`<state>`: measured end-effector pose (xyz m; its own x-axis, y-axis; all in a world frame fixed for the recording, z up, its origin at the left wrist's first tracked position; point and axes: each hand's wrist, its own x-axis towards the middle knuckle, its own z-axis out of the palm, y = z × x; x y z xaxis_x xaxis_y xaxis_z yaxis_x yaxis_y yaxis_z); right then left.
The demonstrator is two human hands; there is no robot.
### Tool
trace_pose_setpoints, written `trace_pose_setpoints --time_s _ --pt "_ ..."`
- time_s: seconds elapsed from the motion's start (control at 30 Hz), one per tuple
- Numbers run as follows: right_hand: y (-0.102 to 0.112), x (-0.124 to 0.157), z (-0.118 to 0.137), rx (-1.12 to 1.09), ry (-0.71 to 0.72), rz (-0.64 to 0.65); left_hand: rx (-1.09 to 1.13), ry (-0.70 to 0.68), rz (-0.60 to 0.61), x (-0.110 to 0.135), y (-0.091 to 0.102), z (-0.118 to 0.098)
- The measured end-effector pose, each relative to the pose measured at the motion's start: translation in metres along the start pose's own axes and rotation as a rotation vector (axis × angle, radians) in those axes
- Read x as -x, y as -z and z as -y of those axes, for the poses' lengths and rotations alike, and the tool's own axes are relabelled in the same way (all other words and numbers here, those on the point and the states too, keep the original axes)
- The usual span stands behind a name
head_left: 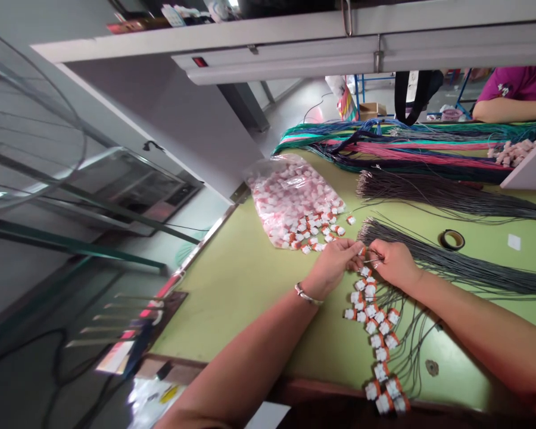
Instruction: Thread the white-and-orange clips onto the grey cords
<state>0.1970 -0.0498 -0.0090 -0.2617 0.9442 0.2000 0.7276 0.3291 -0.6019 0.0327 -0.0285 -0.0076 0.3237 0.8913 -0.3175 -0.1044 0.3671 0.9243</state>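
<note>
My left hand (335,262) pinches a small white-and-orange connector (362,251) over the green table (250,280). My right hand (393,261) is closed on a thin grey wire (373,261) right beside it, fingertips almost touching the left ones. Below both hands lies a row of several finished connectors with wires attached (375,333), running toward the table's near edge. A bracelet (307,295) sits on my left wrist.
A clear bag of loose connectors (290,199) lies beyond my hands, some spilled out. Grey wire bundles (451,262) and coloured wire bundles (406,146) stretch right. A tape roll (452,239) lies right. Another person's arm (509,108) rests far right. A shelf (295,36) hangs overhead.
</note>
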Motion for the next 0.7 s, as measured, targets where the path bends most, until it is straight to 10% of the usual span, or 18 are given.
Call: trace_pose_setpoints --time_s 0.7 --pt "-0.0041 -0.0076 -0.0033 -0.201 -0.152 -0.026 0.096 0.069 0.032 -0.0038 -0.0019 0.0003"
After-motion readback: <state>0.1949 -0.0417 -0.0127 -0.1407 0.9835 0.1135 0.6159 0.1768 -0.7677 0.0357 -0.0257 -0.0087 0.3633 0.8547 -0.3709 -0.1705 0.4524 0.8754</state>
